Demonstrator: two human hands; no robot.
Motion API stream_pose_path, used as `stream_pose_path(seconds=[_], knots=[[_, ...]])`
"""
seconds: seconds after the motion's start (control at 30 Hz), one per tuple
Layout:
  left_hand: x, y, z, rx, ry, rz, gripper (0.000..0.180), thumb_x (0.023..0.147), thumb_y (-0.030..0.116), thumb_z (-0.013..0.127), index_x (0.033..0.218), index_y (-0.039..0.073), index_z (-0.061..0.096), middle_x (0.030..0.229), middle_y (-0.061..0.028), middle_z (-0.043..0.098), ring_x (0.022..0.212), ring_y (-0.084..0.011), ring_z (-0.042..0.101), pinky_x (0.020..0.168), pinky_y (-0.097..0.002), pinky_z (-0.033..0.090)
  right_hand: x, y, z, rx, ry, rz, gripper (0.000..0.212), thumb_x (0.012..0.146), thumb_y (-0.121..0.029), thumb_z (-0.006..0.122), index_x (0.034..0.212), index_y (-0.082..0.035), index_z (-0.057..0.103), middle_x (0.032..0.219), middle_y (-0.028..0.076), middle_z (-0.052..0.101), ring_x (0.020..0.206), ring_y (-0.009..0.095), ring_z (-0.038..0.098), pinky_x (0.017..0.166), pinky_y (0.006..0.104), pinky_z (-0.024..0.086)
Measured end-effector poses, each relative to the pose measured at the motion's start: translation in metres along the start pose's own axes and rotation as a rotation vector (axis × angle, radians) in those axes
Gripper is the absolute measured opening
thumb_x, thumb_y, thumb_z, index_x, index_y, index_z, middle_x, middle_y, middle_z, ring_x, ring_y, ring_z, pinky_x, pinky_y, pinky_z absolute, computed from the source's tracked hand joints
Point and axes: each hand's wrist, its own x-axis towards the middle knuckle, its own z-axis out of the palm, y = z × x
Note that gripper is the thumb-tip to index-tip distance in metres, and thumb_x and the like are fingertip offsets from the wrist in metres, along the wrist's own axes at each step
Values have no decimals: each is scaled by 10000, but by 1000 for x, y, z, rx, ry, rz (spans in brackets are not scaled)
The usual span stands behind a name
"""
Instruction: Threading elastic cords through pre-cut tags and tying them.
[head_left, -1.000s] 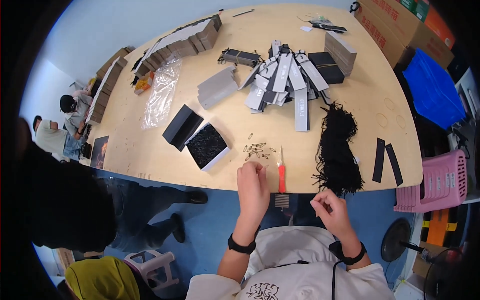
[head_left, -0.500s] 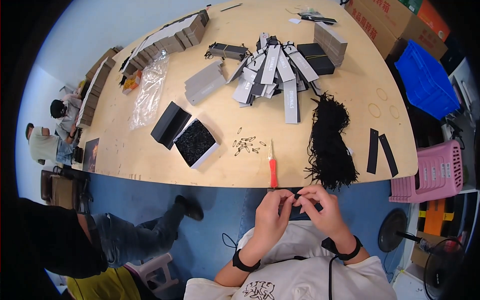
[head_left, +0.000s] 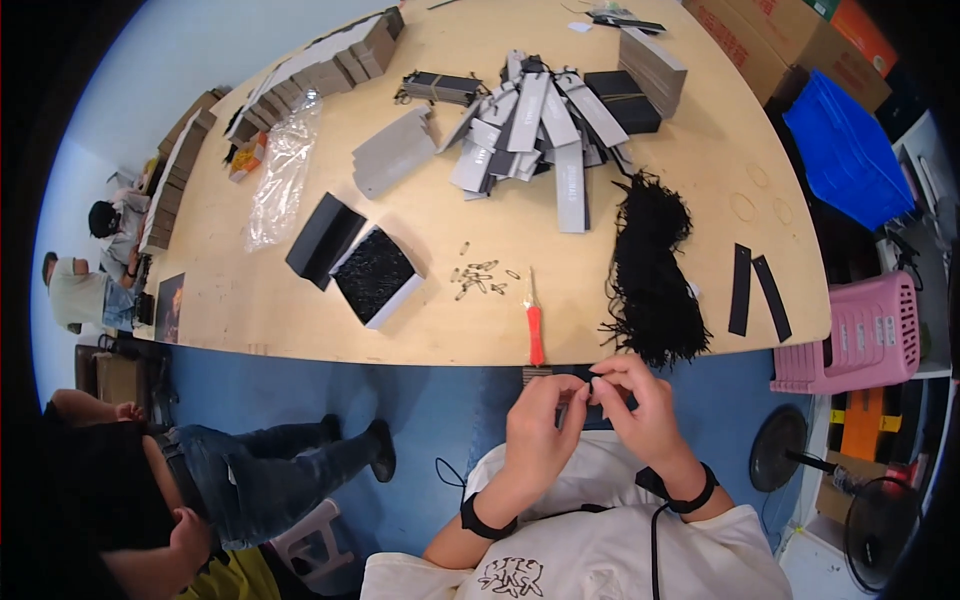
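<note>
Just past the table's near edge, my left hand (head_left: pixel 543 422) and my right hand (head_left: pixel 643 412) meet in front of my body. Both have fingertips pinched on a small black piece (head_left: pixel 590 386), mostly covered by the fingers, so its kind is unclear. Nearest to them on the table lies a red-handled tool (head_left: pixel 535 335) with a narrow pointed tip. Beyond it are several small loop-shaped pins (head_left: pixel 482 278), scattered loosely. To the right spreads a thick bundle of black cords (head_left: pixel 655 270), with two flat black strips (head_left: pixel 739 290) farther right.
An open box (head_left: pixel 376 275) full of small black pieces stands left of the pins. Grey and black tags (head_left: pixel 570 180) are heaped at mid-table. A clear plastic bag (head_left: pixel 280 190) lies farther left. A pink basket (head_left: pixel 850 330) stands at right; another person's legs (head_left: pixel 270 470) are at left.
My hands stay pinched together, with slight finger movement. The view has shifted a little. The person at left has moved, and that person's hands now show.
</note>
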Motion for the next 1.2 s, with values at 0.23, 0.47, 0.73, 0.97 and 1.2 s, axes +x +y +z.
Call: stream_pose_path(seconds=[0.23,0.47,0.73,0.97,1.2], knots=[[0,0,4,53,49,28,84,831,-47,645,890,-11,599,754,-98,628,655,-161,617,627,-260,493,4,9,-4,3,-47,-22,67,909,-49,572,957,-9,547,758,111,657,645,182,665,580,269,506],[-38,-2,12,-13,-536,-66,291,808,165,725,993,-11,585,873,-142,632,781,-223,630,686,-325,497,9,7,-8,-143,10,-4,75,899,-82,582,925,-30,535,749,98,644,639,237,654,573,318,495],[-44,-39,64,-161,-979,194,518,773,270,746,1166,-12,562,1118,-181,615,1078,-334,565,909,-404,446,11,6,-3,-95,31,-33,73,907,-94,577,924,-36,536,730,88,639,630,222,651,571,313,494],[-42,-45,71,-366,-1049,37,353,818,99,674,1135,-1,555,1086,-144,592,1051,-282,568,893,-378,448,9,1,6,79,-7,-41,55,908,-60,568,918,-22,529,698,81,618,626,174,637,575,275,486],[-55,-68,84,-507,-948,91,449,839,57,635,1236,7,429,1150,-134,496,1111,-247,502,918,-358,417,8,-4,9,303,-115,32,55,933,-45,553,941,-2,520,763,27,583,695,72,584,595,209,451]])
